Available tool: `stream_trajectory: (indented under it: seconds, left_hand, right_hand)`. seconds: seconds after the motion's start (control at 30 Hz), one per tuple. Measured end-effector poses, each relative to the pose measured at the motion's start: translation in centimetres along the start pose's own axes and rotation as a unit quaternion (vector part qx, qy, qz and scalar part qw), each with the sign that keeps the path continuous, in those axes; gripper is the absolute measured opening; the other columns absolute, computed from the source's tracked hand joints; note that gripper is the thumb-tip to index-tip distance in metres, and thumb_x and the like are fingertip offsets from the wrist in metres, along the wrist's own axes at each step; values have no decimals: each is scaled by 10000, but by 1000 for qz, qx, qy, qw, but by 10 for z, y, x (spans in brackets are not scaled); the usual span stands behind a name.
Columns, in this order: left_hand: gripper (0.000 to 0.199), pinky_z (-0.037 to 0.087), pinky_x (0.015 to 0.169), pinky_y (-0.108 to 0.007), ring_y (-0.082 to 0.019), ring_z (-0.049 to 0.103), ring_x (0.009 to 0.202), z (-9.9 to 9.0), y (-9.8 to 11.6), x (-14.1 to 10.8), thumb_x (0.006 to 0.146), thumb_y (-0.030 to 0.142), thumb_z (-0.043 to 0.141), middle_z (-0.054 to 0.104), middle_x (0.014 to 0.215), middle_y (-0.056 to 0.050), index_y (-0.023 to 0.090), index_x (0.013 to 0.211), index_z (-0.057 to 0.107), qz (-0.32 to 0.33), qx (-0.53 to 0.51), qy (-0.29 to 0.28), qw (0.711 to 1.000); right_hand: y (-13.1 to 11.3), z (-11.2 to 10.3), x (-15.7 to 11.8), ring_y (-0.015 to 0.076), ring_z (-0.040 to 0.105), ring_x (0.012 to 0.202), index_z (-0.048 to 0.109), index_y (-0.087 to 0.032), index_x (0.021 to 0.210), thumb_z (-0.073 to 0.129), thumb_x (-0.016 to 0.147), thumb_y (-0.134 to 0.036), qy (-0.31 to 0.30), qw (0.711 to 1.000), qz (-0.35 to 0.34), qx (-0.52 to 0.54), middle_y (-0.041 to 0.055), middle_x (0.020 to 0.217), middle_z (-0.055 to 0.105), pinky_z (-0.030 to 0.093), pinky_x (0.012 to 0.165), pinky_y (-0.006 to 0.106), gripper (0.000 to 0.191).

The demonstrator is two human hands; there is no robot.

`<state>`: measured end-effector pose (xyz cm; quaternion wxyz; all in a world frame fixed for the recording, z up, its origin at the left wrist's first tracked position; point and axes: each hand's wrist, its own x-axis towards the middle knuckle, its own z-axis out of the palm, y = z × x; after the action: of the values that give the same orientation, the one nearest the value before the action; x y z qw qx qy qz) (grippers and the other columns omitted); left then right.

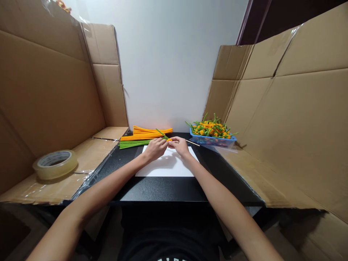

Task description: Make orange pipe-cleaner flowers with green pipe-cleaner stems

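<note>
Above a white sheet of paper (163, 168), my left hand (155, 149) and my right hand (179, 146) meet with their fingertips pinched together. Between them is a small orange pipe-cleaner flower (169, 140), its green stem (161, 133) sticking up and to the left. Part of the flower is hidden by the fingers of both hands. Just behind my left hand lie bundles of orange pipe cleaners (138, 137) and green pipe cleaners (132, 144). A thin pale stick (193, 143) lies to the right of my right hand.
A blue basket (213, 140) piled with orange and green pipe-cleaner pieces (210, 127) stands at the back right of the black table (163, 188). A roll of clear tape (56, 165) sits on cardboard at the left. Cardboard walls (293, 119) rise on both sides, with a pale wall behind.
</note>
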<state>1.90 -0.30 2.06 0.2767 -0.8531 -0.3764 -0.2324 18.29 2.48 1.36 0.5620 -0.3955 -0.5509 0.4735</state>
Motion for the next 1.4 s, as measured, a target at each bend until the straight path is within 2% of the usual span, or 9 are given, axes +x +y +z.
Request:
stream_trajectory:
  seconds: [0.33,0.63,0.77,0.9,1.03,1.13,1.23,1.3,1.4]
  left_hand:
    - [238,430,661,-301,-226,648,852,-7,-3,9,939,201,531,755,843,-70,203,842,748,-144,-89,-2,986]
    - [183,409,671,-287,-222,666,841,-10,-7,14,891,241,612,773,904,-72,203,901,792,-256,-156,-28,953]
    - [181,418,687,-285,-227,680,882,-10,-7,14,892,237,610,775,919,-65,216,902,790,-256,-138,-34,956]
    - [178,436,694,-289,-232,689,893,-7,-9,12,909,281,616,774,914,-64,225,909,785,-257,-120,-37,958]
    - [207,466,712,-309,-242,687,882,-3,-8,3,950,303,584,757,900,-87,197,967,761,-204,-94,-17,974]
    - [310,492,859,-363,-268,653,1044,-2,-5,-1,979,311,546,734,1101,-130,159,1213,680,-124,-65,37,990]
    - [415,420,1060,-435,-292,557,1247,-2,-4,0,986,334,538,643,1334,-155,148,1355,579,-78,-38,90,992]
    - [345,389,1096,-442,-278,570,1225,-2,-5,2,994,294,517,673,1281,-137,155,1296,610,-69,-39,80,994]
    - [213,456,969,-400,-246,646,1004,-1,-8,4,995,243,500,737,1038,-92,168,1079,681,-87,-61,35,994]
  right_hand:
    - [4,-5,-1,200,711,730,735,-189,864,653,796,-241,-29,970,-166,-176,54,812,762,573,733,326,119]
    - [4,-5,-2,221,738,781,742,-187,917,636,832,-224,-27,951,-191,-243,87,901,787,575,761,338,141]
    - [4,-5,-2,227,744,784,745,-185,911,627,833,-203,-27,934,-216,-284,86,889,791,570,760,339,142]
    - [4,-4,-4,215,741,773,720,-193,882,634,828,-211,-18,940,-209,-271,76,879,787,574,753,327,103]
    - [7,-4,-6,205,725,751,664,-196,829,639,799,-197,17,944,-195,-267,61,834,763,566,726,312,39]
    - [9,-4,-6,197,710,740,633,-209,823,632,793,-190,18,939,-196,-283,41,823,749,553,727,311,35]
    - [10,-4,-7,193,706,739,622,-216,848,653,804,-238,3,938,-206,-279,40,850,749,549,732,311,58]
    - [10,-3,-8,192,708,740,620,-216,860,644,816,-256,1,938,-216,-272,44,855,749,548,724,306,65]
    - [7,-1,-10,187,704,712,611,-212,837,624,822,-265,2,937,-228,-263,43,815,738,544,689,290,56]
